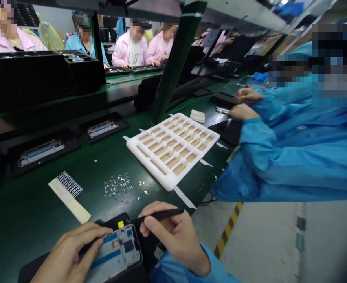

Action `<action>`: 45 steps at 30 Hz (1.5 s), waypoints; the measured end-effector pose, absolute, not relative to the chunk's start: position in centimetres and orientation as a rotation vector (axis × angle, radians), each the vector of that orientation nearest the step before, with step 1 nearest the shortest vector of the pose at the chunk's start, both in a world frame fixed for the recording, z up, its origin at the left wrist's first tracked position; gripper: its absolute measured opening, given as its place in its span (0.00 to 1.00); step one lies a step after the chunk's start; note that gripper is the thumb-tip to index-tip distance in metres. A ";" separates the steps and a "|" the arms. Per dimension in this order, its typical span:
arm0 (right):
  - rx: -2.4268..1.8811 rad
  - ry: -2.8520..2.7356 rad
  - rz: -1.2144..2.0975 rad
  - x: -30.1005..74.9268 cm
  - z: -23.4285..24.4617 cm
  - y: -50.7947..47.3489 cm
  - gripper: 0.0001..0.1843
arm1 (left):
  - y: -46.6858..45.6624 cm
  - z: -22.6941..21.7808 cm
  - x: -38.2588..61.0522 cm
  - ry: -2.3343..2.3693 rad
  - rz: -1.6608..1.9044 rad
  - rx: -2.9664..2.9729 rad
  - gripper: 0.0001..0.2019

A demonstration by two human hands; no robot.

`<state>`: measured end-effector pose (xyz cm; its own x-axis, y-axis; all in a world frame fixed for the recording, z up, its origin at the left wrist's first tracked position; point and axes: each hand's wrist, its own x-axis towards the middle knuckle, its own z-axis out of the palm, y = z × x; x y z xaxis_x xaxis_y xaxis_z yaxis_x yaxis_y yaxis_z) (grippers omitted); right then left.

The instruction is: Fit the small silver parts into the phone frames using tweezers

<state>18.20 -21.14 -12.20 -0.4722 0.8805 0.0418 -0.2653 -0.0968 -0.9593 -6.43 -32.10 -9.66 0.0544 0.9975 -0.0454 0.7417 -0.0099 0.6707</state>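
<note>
The left hand (68, 251) comes in low from the corner, its fingers (99, 236) together and pressed along the edge of an open phone (114, 255), which lies in a black holder (114, 221) on the near side of the white tray (173, 149). The right hand (173, 239), in a blue sleeve (173, 267), is raised with the wrist bent, its fingers clamped around a black stick (161, 214) whose tip points away from the phone, just above the holder. Just beside the tray's left edge lies a scatter of small metal parts (118, 188), with a striped paper strip (68, 194) farther left on the green surface (28, 204). 2 more phones (40, 152) in black holders sit well left of the tray. To its right, a co-worker in blue (279, 157) rests 2 hands (244, 112) on the surface, apart from the person's own.
</note>
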 end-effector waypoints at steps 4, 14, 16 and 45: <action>-0.724 -1.444 1.818 17.5 -11.8 -22.6 0.05 | -31.4 -9.8 -6.3 1.698 0.555 1.624 0.16; -0.851 -1.721 1.643 15.8 -12.4 -22.8 0.07 | -31.8 -10.2 -5.8 1.691 0.544 1.522 0.18; -0.854 -1.731 1.628 15.7 -12.4 -22.8 0.07 | -31.7 -10.1 -5.7 1.700 0.574 1.535 0.17; -0.777 -1.756 1.362 15.7 -12.2 -23.4 0.06 | -32.0 -12.2 -4.8 1.881 0.581 1.434 0.11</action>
